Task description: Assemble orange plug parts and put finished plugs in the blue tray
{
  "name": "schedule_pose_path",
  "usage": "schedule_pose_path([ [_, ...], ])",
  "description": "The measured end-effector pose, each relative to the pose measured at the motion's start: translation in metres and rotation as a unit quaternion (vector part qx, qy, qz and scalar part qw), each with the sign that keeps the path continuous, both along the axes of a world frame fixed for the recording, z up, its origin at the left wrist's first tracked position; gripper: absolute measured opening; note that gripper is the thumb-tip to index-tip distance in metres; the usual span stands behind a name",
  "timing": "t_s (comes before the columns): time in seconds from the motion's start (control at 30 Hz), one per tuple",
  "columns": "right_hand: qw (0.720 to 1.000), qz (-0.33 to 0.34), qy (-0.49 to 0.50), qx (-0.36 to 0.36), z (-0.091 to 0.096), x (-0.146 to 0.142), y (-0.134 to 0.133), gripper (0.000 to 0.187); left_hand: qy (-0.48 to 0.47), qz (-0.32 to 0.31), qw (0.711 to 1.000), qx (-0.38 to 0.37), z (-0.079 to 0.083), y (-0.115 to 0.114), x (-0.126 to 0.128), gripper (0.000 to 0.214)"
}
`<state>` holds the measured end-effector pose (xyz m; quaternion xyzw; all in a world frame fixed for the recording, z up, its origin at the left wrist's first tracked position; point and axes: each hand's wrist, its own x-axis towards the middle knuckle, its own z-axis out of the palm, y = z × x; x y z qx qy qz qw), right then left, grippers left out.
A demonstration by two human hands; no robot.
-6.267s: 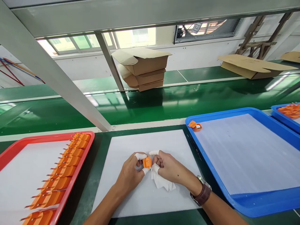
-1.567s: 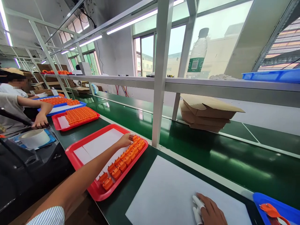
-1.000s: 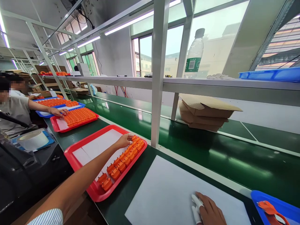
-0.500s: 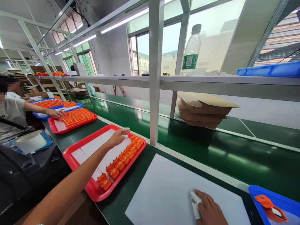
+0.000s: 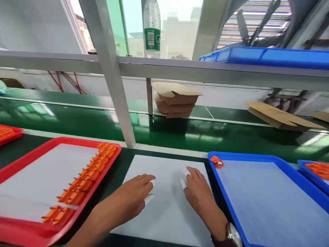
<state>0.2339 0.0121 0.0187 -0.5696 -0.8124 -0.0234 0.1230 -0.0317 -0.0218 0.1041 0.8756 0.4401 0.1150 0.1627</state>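
My left hand hovers low over the white sheet, its fingers stretched to the right and white cots on the fingertips; I see nothing in it. Just to its right, my right hand lies flat on the same sheet with fingers spread, also in white cots, and a watch on its wrist. A red tray to the left holds a slanted row of several orange plastic parts. On the right, a blue tray has one orange part in its far left corner.
A slanted metal post rises behind the sheet. Folded cardboard boxes and flat cardboard lie on the green conveyor. The shelf above carries a bottle and a blue tray. A second blue tray with orange parts is far right.
The view has swung right, back to the sheet. My left hand has left the red tray and come over the white sheet beside my right hand, which stays flat on it.
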Motion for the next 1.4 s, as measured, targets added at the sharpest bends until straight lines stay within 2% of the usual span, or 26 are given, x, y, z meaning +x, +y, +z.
schedule_pose_path([
  [0.1,0.996,0.047,0.054,0.048,0.025,0.019,-0.009,0.026,0.008,-0.015,1.000,-0.026,-0.022,0.013,0.023,0.038],
  [0.17,0.994,0.041,0.075,0.074,0.037,0.043,-0.008,0.036,-0.033,-0.016,0.999,-0.037,-0.025,0.016,0.030,0.037],
  [0.23,0.994,0.006,0.066,0.088,0.044,0.075,0.002,0.051,-0.062,-0.020,0.997,-0.036,-0.023,0.015,0.032,0.037],
  [0.3,0.994,-0.063,0.057,0.068,0.042,0.108,0.017,0.055,-0.068,-0.030,0.997,-0.032,-0.018,0.012,0.033,0.036],
  [0.37,0.990,-0.119,0.062,0.033,0.031,0.136,0.035,0.053,-0.064,-0.043,0.996,-0.037,-0.016,0.008,0.033,0.035],
  [0.43,0.989,-0.112,0.096,-0.011,0.016,0.154,0.051,0.055,-0.060,-0.057,0.995,-0.051,-0.017,0.005,0.032,0.039],
  [0.53,0.975,-0.092,0.187,-0.080,0.000,0.164,0.066,0.054,-0.064,-0.070,0.993,-0.072,-0.023,0.001,0.027,0.047],
  [0.6,0.969,-0.084,0.214,-0.094,-0.001,0.165,0.070,0.049,-0.071,-0.062,0.992,-0.089,-0.028,-0.001,0.020,0.048],
  [0.67,0.970,-0.089,0.210,-0.085,0.007,0.165,0.069,0.044,-0.074,-0.046,0.990,-0.111,-0.031,-0.001,0.012,0.046],
  [0.77,0.974,-0.110,0.190,-0.049,0.028,0.156,0.059,0.042,-0.084,-0.025,0.984,-0.153,-0.036,0.000,0.003,0.045],
  [0.83,0.980,-0.100,0.171,-0.001,0.044,0.139,0.048,0.045,-0.117,-0.011,0.975,-0.191,-0.038,0.003,0.003,0.048],
  [0.9,0.984,-0.054,0.165,0.044,0.055,0.111,0.034,0.049,-0.178,0.005,0.955,-0.239,-0.040,0.009,0.010,0.054],
  [0.97,0.981,0.022,0.178,0.075,0.059,0.075,0.022,0.053,-0.260,0.012,0.921,-0.289,-0.041,0.016,0.024,0.057],
  [1.07,0.959,0.136,0.208,0.136,0.050,0.019,0.011,0.059,-0.392,0.025,0.847,-0.358,-0.042,0.028,0.048,0.051],
  [1.17,0.937,0.174,0.238,0.186,0.033,-0.021,0.009,0.058,-0.531,0.050,0.763,-0.365,-0.046,0.036,0.064,0.040],
  [1.23,0.931,0.191,0.264,0.165,0.023,-0.034,0.010,0.058,-0.590,0.084,0.719,-0.357,-0.051,0.039,0.066,0.032],
  [1.3,0.925,0.213,0.289,0.123,0.015,-0.037,0.012,0.060,-0.617,0.114,0.692,-0.358,-0.056,0.041,0.064,0.029],
  [1.4,0.915,0.236,0.315,0.086,0.004,-0.034,0.013,0.059,-0.623,0.125,0.681,-0.364,-0.062,0.042,0.058,0.028],
])
